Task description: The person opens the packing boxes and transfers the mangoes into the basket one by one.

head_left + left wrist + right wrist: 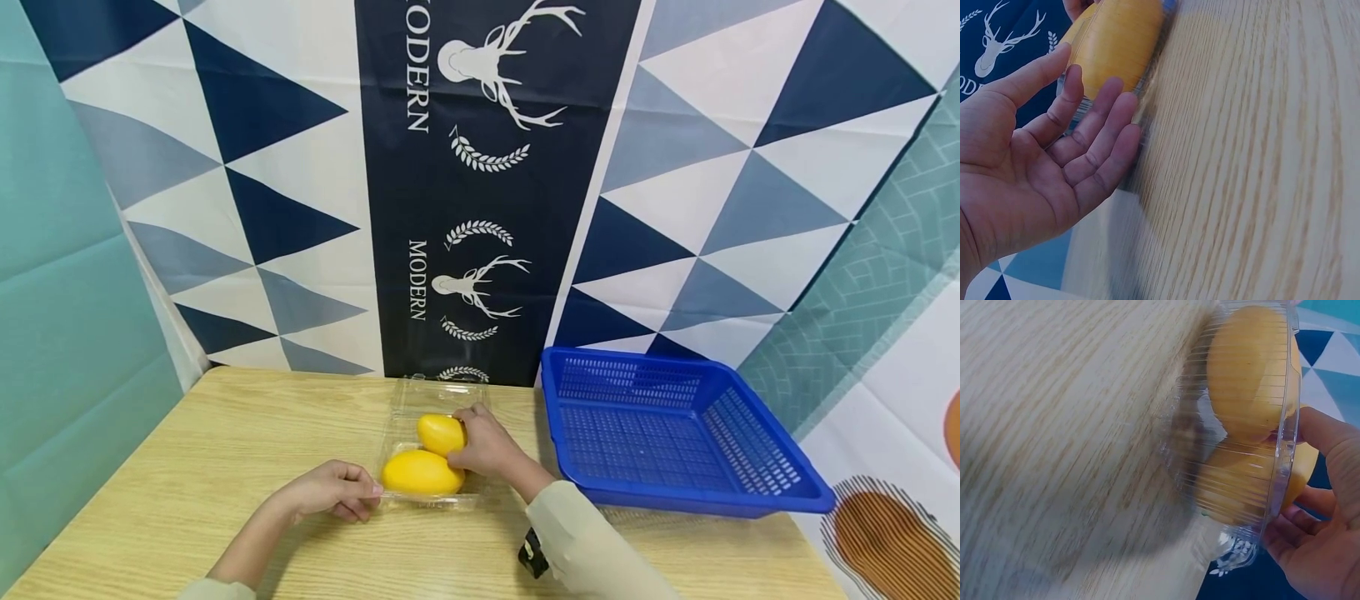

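Two yellow mangoes lie in a clear plastic clamshell box (pixel 1285 419) on the wooden table, its lid raised at the back. The larger mango (pixel 422 472) is at the front of the box. Behind it lies the smaller mango (pixel 441 434), gripped by my right hand (pixel 483 443) with the thumb in front and the fingers behind. My left hand (pixel 335 490) is at the box's front left corner. In the left wrist view, its thumb and index finger pinch the rim, while the other fingers (pixel 1107 144) are loosely bent and hold nothing.
A blue perforated plastic basket (pixel 750 500) stands to the right of the box. A small black object (pixel 532 554) lies by the right sleeve. Patterned cloth (pixel 480 192) hangs behind the table (pixel 225 433).
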Motion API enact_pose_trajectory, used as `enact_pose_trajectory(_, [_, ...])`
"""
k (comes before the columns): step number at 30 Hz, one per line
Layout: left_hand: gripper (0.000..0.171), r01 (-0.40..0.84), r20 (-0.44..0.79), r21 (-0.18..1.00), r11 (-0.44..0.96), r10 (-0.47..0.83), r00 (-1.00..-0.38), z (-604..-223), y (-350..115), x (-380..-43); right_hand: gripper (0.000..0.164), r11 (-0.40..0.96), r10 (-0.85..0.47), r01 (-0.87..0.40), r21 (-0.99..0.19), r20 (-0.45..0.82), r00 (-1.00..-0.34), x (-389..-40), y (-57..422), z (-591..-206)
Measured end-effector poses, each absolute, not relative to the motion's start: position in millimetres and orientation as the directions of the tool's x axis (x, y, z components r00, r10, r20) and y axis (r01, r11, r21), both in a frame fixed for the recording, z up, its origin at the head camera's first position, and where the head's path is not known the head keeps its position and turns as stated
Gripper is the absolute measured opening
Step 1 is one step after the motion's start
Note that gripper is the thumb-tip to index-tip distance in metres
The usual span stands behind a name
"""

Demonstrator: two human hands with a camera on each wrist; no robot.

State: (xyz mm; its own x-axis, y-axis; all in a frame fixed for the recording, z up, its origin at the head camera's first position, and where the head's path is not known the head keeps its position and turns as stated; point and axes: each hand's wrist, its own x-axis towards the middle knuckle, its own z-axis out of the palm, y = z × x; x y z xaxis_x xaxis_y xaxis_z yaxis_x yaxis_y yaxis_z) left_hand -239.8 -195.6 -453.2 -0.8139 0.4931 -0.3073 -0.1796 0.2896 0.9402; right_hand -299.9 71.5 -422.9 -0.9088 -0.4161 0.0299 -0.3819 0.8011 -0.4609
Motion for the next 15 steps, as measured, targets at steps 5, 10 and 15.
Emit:
enact_pose_trajectory(5, [0.032,-0.180,-0.308,0.940,0.290,0.494,-0.813,-452.8,-195.7,-239.5,0.070,0.796,-0.411,-0.376,-0.475,0.032,-0.911,-298.7,71.8,-421.6])
enact_pose_trajectory(10, [0.032,-0.180,-0.310,0.939,0.293,0.495,-0.812,-452.7,-195.6,-240.2,0.069,0.787,-0.408,-0.383,-0.484,0.057,-0.911,-298.6,71.9,-422.3])
enact_pose_trajectory(15, [0.031,-0.181,-0.306,0.941,0.285,0.493,-0.814,-453.5,-195.9,-240.0,0.068,0.759,-0.403,-0.385,-0.526,0.086,-0.911,-298.1,70.6,-423.2])
